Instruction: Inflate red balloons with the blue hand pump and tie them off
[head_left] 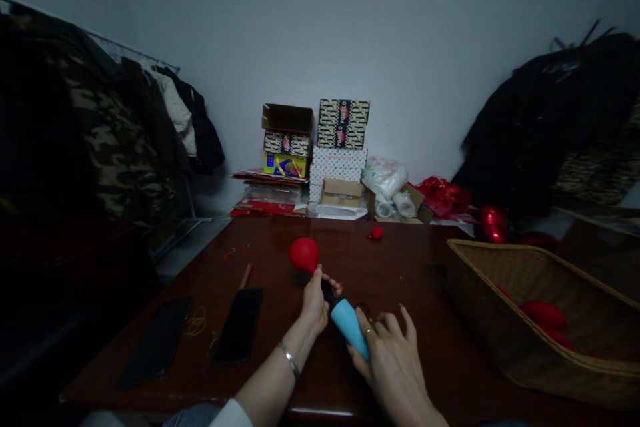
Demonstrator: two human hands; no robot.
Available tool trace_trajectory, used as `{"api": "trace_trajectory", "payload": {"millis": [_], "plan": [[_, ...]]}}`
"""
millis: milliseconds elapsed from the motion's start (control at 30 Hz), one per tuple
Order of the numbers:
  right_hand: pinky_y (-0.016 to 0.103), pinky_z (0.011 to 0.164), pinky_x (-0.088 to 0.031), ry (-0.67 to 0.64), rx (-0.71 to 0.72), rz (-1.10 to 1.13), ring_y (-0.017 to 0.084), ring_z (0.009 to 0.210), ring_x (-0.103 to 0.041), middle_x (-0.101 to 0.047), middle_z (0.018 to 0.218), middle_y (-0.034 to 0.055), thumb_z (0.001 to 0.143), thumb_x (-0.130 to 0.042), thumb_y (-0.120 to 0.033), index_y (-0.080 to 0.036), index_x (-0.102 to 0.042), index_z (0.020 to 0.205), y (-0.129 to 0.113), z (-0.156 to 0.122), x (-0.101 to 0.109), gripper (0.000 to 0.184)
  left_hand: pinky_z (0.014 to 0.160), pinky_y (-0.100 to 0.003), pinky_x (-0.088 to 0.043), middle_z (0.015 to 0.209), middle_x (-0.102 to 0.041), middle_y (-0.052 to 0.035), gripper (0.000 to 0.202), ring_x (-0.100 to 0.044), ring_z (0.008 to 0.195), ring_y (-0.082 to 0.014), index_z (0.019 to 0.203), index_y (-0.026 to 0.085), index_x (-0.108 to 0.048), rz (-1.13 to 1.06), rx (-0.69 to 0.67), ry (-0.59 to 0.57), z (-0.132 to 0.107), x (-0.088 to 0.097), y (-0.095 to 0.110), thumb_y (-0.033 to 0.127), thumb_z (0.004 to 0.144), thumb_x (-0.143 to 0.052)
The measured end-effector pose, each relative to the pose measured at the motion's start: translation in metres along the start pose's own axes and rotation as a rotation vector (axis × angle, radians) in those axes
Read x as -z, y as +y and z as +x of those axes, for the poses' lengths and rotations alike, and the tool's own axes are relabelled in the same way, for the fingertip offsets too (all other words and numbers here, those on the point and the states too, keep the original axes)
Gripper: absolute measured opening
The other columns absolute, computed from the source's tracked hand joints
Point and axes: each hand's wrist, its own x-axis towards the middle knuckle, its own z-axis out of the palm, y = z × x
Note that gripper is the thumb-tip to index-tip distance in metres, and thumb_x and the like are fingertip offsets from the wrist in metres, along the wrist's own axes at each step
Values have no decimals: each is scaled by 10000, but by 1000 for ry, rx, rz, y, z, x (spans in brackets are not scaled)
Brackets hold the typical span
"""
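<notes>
A small, partly inflated red balloon (304,254) sits on the black nozzle end of a light-blue hand pump (351,328). My left hand (316,300) is closed around the balloon's neck and the nozzle, hiding the join between them. Behind it, my right hand (390,353) grips the blue body between thumb and index finger, its other fingers lifted away. Both hands are above the brown table (400,287). Another small red balloon (377,233) lies towards the table's far edge.
At right, a wicker basket (480,313) holds red balloons (545,313). A phone (239,325), a dark flat device (157,340) and yellow rubber bands (196,321) lie at left. Boxes (339,167) and plastic bags (385,177) stand beyond the table; clothes (115,127) hang at left.
</notes>
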Motion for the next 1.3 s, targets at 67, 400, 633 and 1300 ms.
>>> {"api": "trace_trajectory", "payload": {"millis": [67,400,633,1300], "plan": [[500,1053,-151,-3,-2,-5,241,929,-534,-665,823,46,779,-580,-374,-190,-542,1222,-2,1,-1,481,485,-240,-496,536,-541,-19,305,-582,507,-140,660,150,-478,12,7,11,2,2,1,383,784,-630],[513,1053,-143,-13,-4,-15,245,932,-535,-664,815,50,793,-564,-384,-196,-539,1225,-10,0,0,472,406,-175,-402,529,-459,43,256,-448,407,-65,712,168,-454,-22,-33,39,5,6,6,356,819,-590],[505,1048,-162,54,-1,22,242,930,-548,-665,816,34,771,-590,-391,-216,-543,1216,-4,-13,-3,480,343,-150,-258,525,-396,68,335,-335,373,-39,702,185,-410,16,-44,22,4,2,11,440,781,-612],[505,975,-162,275,292,-134,226,810,-571,-665,751,-8,788,-535,-493,-230,-495,1248,48,-54,-15,532,362,-154,-277,541,-402,55,427,-359,409,-49,724,182,-421,-19,-71,25,3,4,14,565,729,-609]]}}
